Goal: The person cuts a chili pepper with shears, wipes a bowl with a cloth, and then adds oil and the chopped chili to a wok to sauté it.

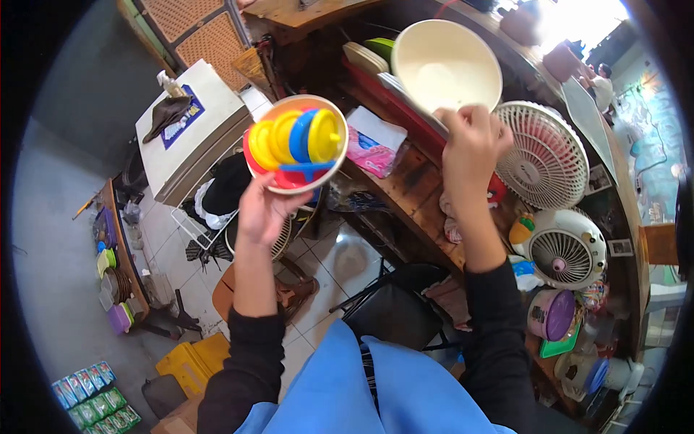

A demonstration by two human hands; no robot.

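yellow-blue stack (pixel 296 137) lies sideways in the bowl (pixel 290 103), knob (pixel 335 137) rightward

Blown-out glare upper right; wall (pixel 54 195) dimmer at left; floor tiles (pixel 352 254) shiny; strong fisheye bending, black corners.

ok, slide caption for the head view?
Left hand holds a bowl of yellow-and-blue plastic pieces; right hand by a cream basin.

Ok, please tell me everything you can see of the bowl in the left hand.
The bowl is round, apparently plastic, with a pale rim and orange inside. The left hand holds it up by its near edge, opening towards the camera. Yellow, blue and red pieces lie in it; its underside is hidden.
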